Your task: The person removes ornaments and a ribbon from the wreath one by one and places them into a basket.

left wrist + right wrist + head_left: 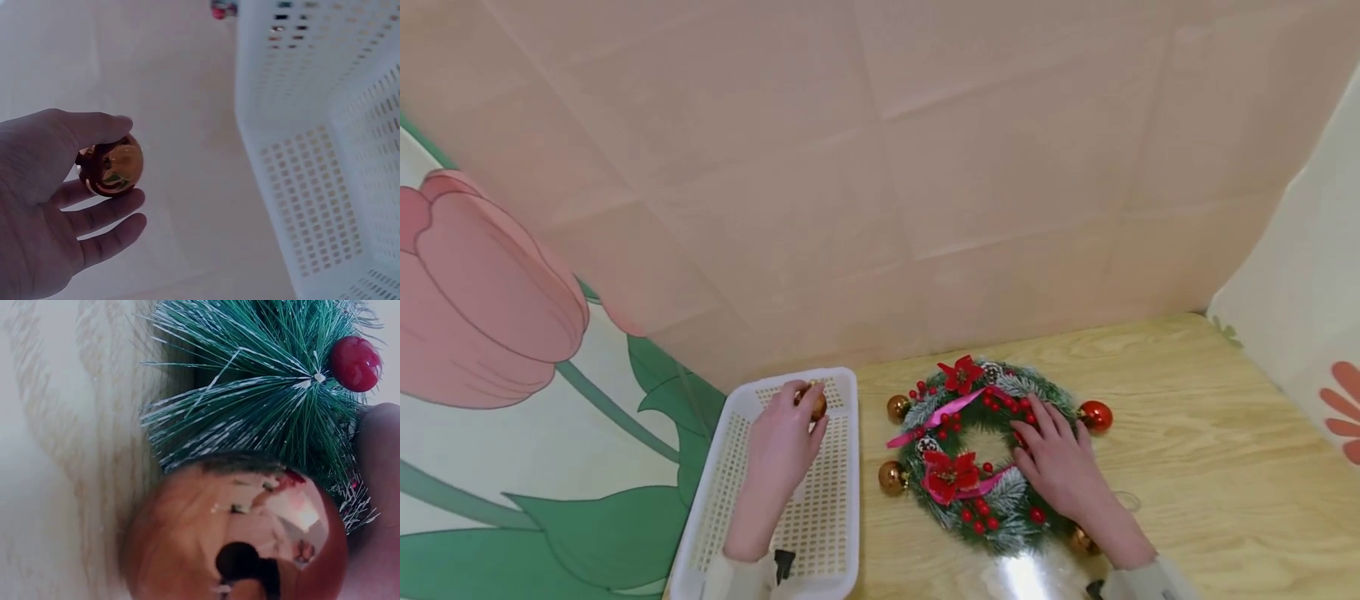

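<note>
At seven o'clock in the head view, your left hand (pixel 777 446) pinches a gold bauble (pixel 817 407) above the white basket (pixel 853 500); at four, your right hand (pixel 1062 471) rests, fingers spread, on the wreath (pixel 1011 498). Left wrist: the pinched bauble sits at nine o'clock. Right wrist: another bauble (pixel 237 525) fills six o'clock. You seem to be fetching an ornament; next probably calls for steadying the wreath.

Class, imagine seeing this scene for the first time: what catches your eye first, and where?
The Christmas wreath, with its bright red poinsettias, lies on the wooden table under the right hand. Next comes the shiny copper-coloured bauble in the left hand, left of the wreath in the head view.
</note>
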`<action>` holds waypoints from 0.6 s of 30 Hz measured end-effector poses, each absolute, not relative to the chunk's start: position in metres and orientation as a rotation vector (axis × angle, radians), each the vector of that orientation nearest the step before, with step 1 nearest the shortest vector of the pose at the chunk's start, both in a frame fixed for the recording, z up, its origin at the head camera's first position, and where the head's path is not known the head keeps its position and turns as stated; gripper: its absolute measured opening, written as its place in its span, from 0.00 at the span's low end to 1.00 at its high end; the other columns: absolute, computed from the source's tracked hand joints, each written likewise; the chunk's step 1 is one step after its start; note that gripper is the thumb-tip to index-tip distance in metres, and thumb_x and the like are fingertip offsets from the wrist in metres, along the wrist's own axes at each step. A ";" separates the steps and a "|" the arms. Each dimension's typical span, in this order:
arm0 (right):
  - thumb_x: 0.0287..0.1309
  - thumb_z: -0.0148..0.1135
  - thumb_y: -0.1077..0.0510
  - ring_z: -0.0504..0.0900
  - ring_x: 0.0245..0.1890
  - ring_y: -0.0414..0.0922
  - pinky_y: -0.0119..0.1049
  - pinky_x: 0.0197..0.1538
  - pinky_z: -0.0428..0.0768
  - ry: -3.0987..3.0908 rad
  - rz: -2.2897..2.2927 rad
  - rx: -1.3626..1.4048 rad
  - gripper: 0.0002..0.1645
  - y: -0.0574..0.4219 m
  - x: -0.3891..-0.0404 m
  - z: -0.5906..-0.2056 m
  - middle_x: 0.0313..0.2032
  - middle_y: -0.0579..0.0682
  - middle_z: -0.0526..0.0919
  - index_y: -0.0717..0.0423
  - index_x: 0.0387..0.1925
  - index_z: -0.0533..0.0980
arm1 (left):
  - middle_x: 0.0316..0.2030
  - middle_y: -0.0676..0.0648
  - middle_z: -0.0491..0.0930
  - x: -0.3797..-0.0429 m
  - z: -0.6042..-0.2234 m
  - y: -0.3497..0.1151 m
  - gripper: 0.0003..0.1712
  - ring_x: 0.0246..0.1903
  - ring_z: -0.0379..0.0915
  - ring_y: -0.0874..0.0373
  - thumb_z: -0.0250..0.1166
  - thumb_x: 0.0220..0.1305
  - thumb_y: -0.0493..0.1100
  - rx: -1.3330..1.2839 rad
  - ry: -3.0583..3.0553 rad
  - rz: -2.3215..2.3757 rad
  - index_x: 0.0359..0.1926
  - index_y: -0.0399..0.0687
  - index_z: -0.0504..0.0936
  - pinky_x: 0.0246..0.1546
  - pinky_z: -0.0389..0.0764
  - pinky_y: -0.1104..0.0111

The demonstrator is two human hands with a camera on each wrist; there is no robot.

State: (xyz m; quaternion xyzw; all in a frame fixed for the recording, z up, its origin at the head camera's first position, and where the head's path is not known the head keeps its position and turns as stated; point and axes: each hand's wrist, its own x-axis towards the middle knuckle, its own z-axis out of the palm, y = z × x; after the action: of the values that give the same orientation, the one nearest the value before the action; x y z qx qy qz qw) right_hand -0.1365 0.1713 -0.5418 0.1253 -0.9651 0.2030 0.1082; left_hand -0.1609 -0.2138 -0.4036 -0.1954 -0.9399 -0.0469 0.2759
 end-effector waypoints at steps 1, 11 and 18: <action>0.70 0.61 0.52 0.56 0.72 0.68 0.81 0.60 0.54 -2.840 0.598 0.369 0.25 0.172 -0.137 -0.542 0.76 0.66 0.55 0.57 0.63 0.77 | 0.47 0.40 0.80 -0.164 -0.407 -0.215 0.25 0.36 0.81 0.43 0.80 0.54 0.42 -0.524 -2.548 -0.122 0.54 0.45 0.86 0.27 0.84 0.52; 0.71 0.59 0.51 0.55 0.73 0.68 0.80 0.62 0.52 -2.877 0.606 0.350 0.25 0.171 -0.138 -0.542 0.77 0.65 0.53 0.57 0.64 0.76 | 0.39 0.41 0.78 -0.178 -0.447 -0.234 0.21 0.30 0.80 0.45 0.79 0.54 0.40 -0.428 -2.847 -0.067 0.50 0.43 0.85 0.24 0.82 0.53; 0.71 0.60 0.50 0.57 0.72 0.68 0.81 0.61 0.54 -2.853 0.592 0.352 0.24 0.173 -0.137 -0.545 0.77 0.65 0.55 0.56 0.63 0.77 | 0.34 0.45 0.77 -0.173 -0.467 -0.243 0.13 0.27 0.77 0.51 0.77 0.56 0.40 -0.427 -3.148 -0.051 0.42 0.45 0.84 0.23 0.78 0.57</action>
State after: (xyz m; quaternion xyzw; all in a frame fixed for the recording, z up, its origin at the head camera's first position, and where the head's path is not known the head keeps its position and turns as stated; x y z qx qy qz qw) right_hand -0.1369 0.1725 -0.5446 0.1192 -0.9669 0.2006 0.1030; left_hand -0.1726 -0.2427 -0.4669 -0.1344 -0.9906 -0.0162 -0.0177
